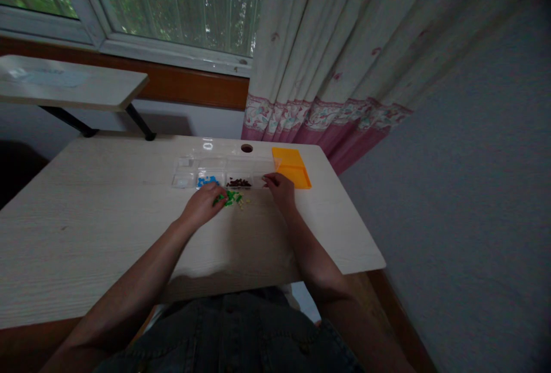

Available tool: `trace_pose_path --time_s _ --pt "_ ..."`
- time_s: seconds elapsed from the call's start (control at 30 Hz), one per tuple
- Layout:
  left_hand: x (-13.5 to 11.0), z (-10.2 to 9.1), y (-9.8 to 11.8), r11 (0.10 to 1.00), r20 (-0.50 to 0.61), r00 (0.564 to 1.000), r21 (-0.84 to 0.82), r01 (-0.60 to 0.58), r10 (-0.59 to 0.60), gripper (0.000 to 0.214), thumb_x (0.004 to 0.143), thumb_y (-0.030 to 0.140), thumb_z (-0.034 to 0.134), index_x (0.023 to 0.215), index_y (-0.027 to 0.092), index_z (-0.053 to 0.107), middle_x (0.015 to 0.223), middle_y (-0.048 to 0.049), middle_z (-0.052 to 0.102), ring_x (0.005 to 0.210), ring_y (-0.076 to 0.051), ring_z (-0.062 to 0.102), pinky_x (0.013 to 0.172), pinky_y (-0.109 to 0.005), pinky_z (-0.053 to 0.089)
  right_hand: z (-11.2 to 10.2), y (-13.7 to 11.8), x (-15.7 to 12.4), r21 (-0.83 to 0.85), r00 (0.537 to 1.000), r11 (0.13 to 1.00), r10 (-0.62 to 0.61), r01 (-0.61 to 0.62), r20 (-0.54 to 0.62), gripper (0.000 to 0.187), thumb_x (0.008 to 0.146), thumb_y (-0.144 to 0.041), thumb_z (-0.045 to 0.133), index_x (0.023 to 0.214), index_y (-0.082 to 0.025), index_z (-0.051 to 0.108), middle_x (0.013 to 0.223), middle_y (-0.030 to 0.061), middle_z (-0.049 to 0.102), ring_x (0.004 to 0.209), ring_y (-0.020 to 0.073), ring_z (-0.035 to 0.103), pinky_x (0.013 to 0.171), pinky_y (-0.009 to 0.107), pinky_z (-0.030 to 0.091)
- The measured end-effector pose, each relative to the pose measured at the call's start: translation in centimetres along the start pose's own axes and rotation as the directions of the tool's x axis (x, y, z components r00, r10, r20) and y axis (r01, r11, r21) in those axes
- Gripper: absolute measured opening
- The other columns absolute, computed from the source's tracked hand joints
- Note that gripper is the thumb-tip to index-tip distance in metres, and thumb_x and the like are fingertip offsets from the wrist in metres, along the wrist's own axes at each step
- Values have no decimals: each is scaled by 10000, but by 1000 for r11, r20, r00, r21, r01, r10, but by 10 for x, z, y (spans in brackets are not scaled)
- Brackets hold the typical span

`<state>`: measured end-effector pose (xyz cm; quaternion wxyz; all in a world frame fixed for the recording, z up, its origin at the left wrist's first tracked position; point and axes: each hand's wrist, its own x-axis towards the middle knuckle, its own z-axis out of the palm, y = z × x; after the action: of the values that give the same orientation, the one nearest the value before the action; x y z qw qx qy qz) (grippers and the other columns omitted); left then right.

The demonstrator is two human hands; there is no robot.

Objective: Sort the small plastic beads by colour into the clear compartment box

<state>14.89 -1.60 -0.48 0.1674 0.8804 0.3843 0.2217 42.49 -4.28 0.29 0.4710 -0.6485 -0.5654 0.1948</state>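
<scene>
A clear plastic compartment box [186,178] lies along the back of the table. Small blue pieces [208,181] fill one compartment, and dark brown pieces [239,183] sit in another to its right. In front of the box, a loose pile of green pieces [235,195] is on the tabletop, with a few cream pieces [242,203] beside it. My left hand [203,204] is curled at the pile's left side, thumb and fingertips drawn together; what they pinch is too small to tell. Over the box's right-end compartment, my right hand [280,187] is closed in a pinch on something tiny.
A yellow plastic case [295,167] lies at the box's right end, beyond my right hand. Behind the box is a round cable hole [247,148]. A raised shelf [86,89] stands at the back left; a curtain [327,74] hangs behind the table.
</scene>
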Motion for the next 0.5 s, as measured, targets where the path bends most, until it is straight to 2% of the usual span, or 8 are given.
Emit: trace_pose_path --time_s 0.13,0.27,0.37,0.5 --pt "0 0 3 1000 30 999 10 -20 19 170 933 309 546 940 198 675 915 -73 594 903 -218 579 804 -333 474 -8 6 5 -279 995 958 -86 69 -52 281 898 -435 600 891 -213 774 853 62 756 850 217 648 830 347 462" --pt "0 -1 2 1000 12 1000 21 -16 15 202 952 324 519 966 193 672 923 -76 600 912 -218 578 821 -344 474 -8 12 7 -496 992 863 -125 96 -25 287 914 -433 612 883 -212 793 899 75 752 926 239 590 870 369 389" --pt "0 -1 0 1000 -14 1000 19 -4 4 225 965 340 500 978 190 667 956 -80 602 952 -223 582 860 -354 473 -6 13 5 -565 993 822 -114 73 -37 294 928 -438 598 876 -224 792 940 74 735 986 251 548 872 378 352" --pt "0 -2 0 1000 -22 1000 21 3 -3 224 966 345 501 967 196 668 956 -75 598 956 -222 584 864 -348 468 -3 10 1 -563 990 825 -115 49 -82 292 923 -453 604 854 -229 778 982 68 711 1020 251 524 897 391 326"
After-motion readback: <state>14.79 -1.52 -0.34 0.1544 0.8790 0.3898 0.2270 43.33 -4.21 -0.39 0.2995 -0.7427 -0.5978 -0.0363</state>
